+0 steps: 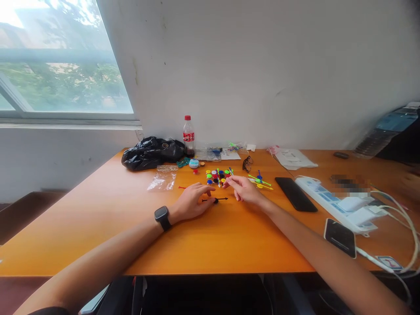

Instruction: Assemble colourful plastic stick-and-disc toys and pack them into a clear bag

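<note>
A black arrow spinner (222, 199) with a round black base lies on the table in front of me. My left hand (193, 200), a watch on its wrist, rests beside it, thumb tip at the base and the other fingers spread apart above. To the right, my right hand (243, 189) hovers near the coloured pieces with thumb and forefinger pinched together; whatever is between them is too small to tell. Behind the hands sit several round coloured discs (209, 176) in rows, with thin coloured arrows (218, 175) among them. A red arrow (182, 187) lies left of my left hand.
More arrows (260, 180) lie right of my right hand, before a black phone (295, 194) and a power strip (337, 205) with cables. At the back stand a cola bottle (188, 136) and a black plastic bag (152, 153). A clear bag (163, 177) lies left.
</note>
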Demonstrator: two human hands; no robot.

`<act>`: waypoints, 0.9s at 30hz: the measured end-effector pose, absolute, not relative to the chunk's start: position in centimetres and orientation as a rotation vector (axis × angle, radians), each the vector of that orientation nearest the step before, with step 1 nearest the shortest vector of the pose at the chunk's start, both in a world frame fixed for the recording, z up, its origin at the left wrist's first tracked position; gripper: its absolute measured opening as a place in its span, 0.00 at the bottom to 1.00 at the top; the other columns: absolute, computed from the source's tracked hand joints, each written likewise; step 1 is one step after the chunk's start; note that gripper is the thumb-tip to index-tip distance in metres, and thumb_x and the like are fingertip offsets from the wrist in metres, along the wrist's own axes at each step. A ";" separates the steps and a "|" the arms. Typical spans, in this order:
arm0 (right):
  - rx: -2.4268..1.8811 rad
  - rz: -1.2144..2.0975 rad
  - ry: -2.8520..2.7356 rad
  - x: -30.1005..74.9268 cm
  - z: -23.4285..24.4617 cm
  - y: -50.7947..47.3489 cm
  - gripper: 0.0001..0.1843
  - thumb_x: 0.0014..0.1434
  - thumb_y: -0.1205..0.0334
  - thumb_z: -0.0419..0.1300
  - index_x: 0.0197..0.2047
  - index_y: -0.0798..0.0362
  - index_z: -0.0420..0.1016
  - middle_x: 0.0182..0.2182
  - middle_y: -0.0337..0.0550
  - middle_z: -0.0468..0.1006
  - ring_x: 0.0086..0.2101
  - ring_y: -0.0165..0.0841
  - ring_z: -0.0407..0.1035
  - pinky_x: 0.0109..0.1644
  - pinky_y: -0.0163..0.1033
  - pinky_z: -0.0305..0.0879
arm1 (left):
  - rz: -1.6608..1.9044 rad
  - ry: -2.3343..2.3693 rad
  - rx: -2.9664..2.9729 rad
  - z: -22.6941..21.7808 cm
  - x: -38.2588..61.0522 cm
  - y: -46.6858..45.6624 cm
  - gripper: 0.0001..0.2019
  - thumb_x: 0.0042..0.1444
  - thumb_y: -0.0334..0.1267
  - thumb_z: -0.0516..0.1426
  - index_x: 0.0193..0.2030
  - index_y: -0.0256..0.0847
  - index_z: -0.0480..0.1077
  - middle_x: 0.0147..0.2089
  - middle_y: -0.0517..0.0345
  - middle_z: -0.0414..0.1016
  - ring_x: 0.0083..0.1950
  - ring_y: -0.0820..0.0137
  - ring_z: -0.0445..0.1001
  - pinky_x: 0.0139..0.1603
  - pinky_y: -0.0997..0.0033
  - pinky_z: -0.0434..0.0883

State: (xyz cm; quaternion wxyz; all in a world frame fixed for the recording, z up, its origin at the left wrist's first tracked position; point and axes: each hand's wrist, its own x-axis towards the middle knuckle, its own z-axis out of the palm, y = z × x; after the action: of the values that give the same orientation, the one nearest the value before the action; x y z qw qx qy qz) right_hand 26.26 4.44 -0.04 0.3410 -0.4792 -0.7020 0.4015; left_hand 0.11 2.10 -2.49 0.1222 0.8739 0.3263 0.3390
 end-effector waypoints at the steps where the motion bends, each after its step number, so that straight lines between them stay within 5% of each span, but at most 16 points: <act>1: -1.243 1.051 -1.823 26.2 0.1 4.3 0.25 0.69 0.38 0.57 0.43 0.52 0.80 0.45 0.47 0.85 0.17 0.24 0.65 0.20 0.34 0.59 | 1.016 0.972 2.538 -2.2 0.1 2.0 0.14 0.70 0.43 0.59 0.59 0.47 0.74 0.48 0.54 0.83 0.49 0.61 0.79 0.54 0.60 0.75; 3: -1.263 1.112 -1.807 26.3 0.5 4.1 0.28 0.69 0.36 0.56 0.43 0.53 0.80 0.33 0.44 0.84 0.15 0.25 0.61 0.19 0.34 0.57 | 1.083 1.036 2.497 -1.8 0.0 2.0 0.13 0.73 0.44 0.55 0.59 0.46 0.74 0.49 0.54 0.82 0.51 0.61 0.78 0.54 0.60 0.74; 6: -1.297 1.295 -1.755 26.6 0.9 3.9 0.36 0.70 0.31 0.51 0.35 0.55 0.81 0.12 0.33 0.61 0.13 0.26 0.50 0.17 0.34 0.50 | 1.202 1.158 2.418 -1.7 -0.3 2.3 0.13 0.75 0.42 0.52 0.57 0.45 0.74 0.51 0.53 0.81 0.54 0.60 0.76 0.56 0.60 0.74; 9: -1.278 1.304 -1.671 26.9 1.0 4.1 0.38 0.68 0.28 0.52 0.30 0.55 0.81 0.11 0.29 0.50 0.13 0.26 0.45 0.17 0.34 0.48 | 1.278 1.267 2.377 -2.2 -0.9 3.3 0.11 0.73 0.37 0.52 0.56 0.44 0.73 0.52 0.52 0.81 0.55 0.59 0.75 0.57 0.57 0.73; 14: -1.260 1.157 -1.659 27.1 0.4 4.7 0.36 0.68 0.29 0.54 0.31 0.54 0.81 0.12 0.32 0.58 0.14 0.27 0.53 0.21 0.35 0.53 | 1.135 1.377 2.413 -3.2 -2.3 5.1 0.19 0.55 0.25 0.56 0.51 0.45 0.74 0.49 0.55 0.82 0.53 0.57 0.76 0.54 0.56 0.74; 21: -1.233 1.108 -1.729 26.7 0.1 4.5 0.35 0.67 0.30 0.55 0.32 0.54 0.82 0.15 0.36 0.65 0.18 0.29 0.60 0.23 0.35 0.56 | 0.841 1.593 2.521 -2.2 -3.5 5.6 0.05 0.55 0.35 0.61 0.39 0.44 0.77 0.45 0.50 0.80 0.49 0.52 0.76 0.52 0.53 0.74; 23: -1.227 1.094 -1.745 26.7 0.1 4.4 0.35 0.68 0.30 0.54 0.32 0.54 0.82 0.15 0.36 0.66 0.18 0.29 0.61 0.24 0.35 0.56 | 0.840 1.659 2.550 -2.1 -3.8 5.8 0.06 0.58 0.38 0.60 0.42 0.43 0.77 0.48 0.48 0.80 0.53 0.51 0.75 0.55 0.50 0.74; 27: -1.213 1.059 -1.791 26.6 -0.1 4.4 0.33 0.69 0.33 0.55 0.32 0.54 0.82 0.15 0.37 0.67 0.19 0.30 0.63 0.26 0.35 0.58 | 0.886 1.570 2.644 -3.1 -4.1 6.7 0.22 0.63 0.38 0.58 0.64 0.42 0.72 0.69 0.44 0.71 0.70 0.49 0.66 0.70 0.45 0.68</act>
State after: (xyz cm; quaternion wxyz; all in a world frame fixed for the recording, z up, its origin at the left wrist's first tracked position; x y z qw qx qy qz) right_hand 26.63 4.37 -0.08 0.3583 -0.4702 -0.6942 0.4106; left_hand -4.09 6.75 -3.09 -0.0293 0.8258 0.4905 0.2768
